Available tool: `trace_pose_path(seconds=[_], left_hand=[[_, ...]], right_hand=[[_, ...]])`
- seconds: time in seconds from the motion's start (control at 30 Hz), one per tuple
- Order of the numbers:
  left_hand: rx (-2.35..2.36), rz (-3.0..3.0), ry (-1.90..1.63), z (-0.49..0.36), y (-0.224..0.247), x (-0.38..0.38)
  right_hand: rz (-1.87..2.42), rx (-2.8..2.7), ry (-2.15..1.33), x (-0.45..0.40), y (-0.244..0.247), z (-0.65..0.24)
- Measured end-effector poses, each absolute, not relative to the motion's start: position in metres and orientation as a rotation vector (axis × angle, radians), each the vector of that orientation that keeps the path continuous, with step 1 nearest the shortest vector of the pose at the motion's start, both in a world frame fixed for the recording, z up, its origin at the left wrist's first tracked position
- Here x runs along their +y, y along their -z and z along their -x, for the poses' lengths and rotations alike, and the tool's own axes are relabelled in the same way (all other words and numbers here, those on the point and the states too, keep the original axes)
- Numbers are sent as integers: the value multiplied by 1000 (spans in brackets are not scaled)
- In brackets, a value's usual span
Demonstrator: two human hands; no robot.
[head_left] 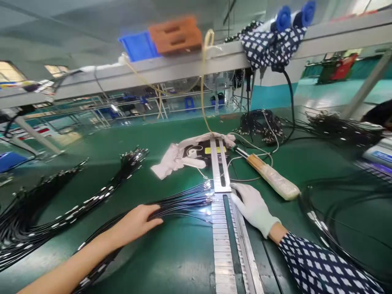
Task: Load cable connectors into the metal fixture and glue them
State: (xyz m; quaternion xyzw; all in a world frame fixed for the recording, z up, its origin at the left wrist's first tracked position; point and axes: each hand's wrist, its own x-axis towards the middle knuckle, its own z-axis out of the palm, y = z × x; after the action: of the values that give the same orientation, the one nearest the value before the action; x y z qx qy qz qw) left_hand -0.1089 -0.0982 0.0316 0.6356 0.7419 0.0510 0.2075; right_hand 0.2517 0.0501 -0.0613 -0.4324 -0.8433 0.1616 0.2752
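Note:
My left hand (139,220), bare, is closed over a bundle of black cables (180,203), its thumb and one fingertip showing. The cables fan out to the right, and their metal ends reach a slotted metal jig (222,245) with ridged strips. A flat metal frame (223,189) lies across the jig's far part. My right hand (252,206), in a white glove, grips the frame's right edge near the jig. Its lower fingers are hidden. Just beyond the right hand lies a tool with a wrapped handle (272,177).
More black cable bundles (88,200) lie at left, others (321,224) at right. A pinkish cloth (171,159) partly covers a dark box behind the jig. A coiled cable heap (260,124) sits farther back. Blue (139,45) and orange bins (176,34) stand on the overhead rail (180,67).

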Motion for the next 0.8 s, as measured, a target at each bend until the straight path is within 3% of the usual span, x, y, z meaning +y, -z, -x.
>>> trace_pose_path(seconds=[0.37,0.53,0.7,0.8], left_hand=[[2202,-2009,444,115,-6,-90],[2241,-2057,508,115,-19,-114],[2230,-2213,389,101,-64,-143],[1987,-2567,282,62,-92,-150]], right_hand=[[1194,-2242,-530,50,60,-250],[1197,-2204,-676,50,51,-252],[1139,-2134,-890,51,-12,-246],[959,-2139,-1146,36,-63,-233]])
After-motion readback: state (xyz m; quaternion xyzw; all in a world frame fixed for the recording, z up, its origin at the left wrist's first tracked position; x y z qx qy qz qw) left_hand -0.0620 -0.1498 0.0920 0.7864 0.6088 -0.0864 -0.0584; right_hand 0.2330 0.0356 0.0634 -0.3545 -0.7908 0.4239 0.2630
